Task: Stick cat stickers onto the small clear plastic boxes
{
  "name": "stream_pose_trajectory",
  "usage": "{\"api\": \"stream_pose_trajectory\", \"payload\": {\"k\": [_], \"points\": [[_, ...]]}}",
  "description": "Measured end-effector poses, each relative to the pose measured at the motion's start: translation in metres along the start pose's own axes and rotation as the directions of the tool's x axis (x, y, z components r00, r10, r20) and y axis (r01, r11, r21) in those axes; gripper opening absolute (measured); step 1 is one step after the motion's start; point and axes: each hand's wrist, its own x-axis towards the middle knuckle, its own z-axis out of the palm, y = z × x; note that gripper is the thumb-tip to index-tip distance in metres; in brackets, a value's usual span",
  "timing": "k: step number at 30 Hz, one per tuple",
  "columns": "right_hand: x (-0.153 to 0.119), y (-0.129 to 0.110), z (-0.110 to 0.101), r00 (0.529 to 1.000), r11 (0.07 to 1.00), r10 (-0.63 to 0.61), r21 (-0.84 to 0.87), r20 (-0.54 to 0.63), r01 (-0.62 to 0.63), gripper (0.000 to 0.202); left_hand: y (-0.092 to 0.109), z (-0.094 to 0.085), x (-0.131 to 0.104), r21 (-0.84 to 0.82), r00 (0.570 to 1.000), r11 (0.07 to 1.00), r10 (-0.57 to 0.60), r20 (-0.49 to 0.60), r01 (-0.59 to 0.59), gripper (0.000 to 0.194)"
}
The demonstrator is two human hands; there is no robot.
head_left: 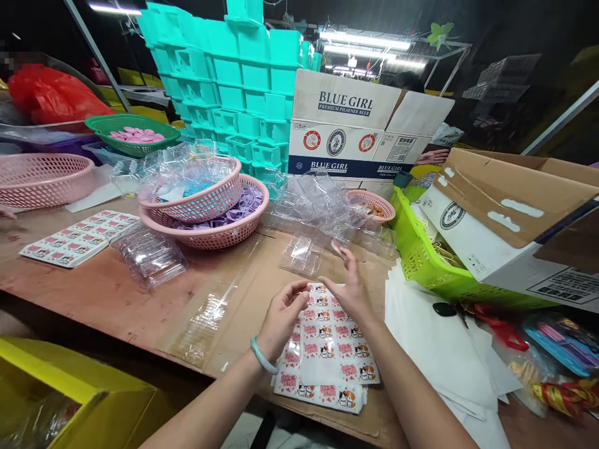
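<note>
A stack of printed sticker sheets (pixel 327 330), with cartoon cats and pink lettering, lies on the cardboard-covered table in front of me. My left hand (pixel 284 315), with a pale green bangle on its wrist, is over the stack's upper left. Its fingers curl toward the thumb; anything between them is too small to make out. Above the upper right of the sheets is my right hand (pixel 350 290), thumb and fingers apart, its fingertips raised near a pile of clear plastic boxes (pixel 318 206). A flat clear plastic case (pixel 300 254) lies just beyond both hands.
Pink baskets (pixel 206 234) with purple and blue pieces stand back left, near another sticker stack (pixel 79 240). White paper sheets (pixel 435 349) lie on the right beside a lime-green crate (pixel 416 249) and a carton (pixel 515 212). Turquoise bins (pixel 234 81) rise behind. Another person's hand (pixel 433 156) shows behind the cartons.
</note>
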Motion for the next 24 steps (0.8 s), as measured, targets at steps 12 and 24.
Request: {"api": "stream_pose_trajectory", "payload": {"k": [12, 24], "points": [[0.041, 0.001, 0.033, 0.988, 0.996, 0.004, -0.09, 0.155, 0.01, 0.11, -0.025, -0.03, 0.065, 0.754, 0.636, -0.038, 0.509, 0.58, -0.656, 0.065], [0.024, 0.016, 0.009, 0.992, 0.98, 0.123, 0.157, 0.006, -0.122, 0.106, 0.029, -0.056, 0.121, 0.205, 0.927, 0.924, 0.352, -0.126, -0.323, 0.069]]}}
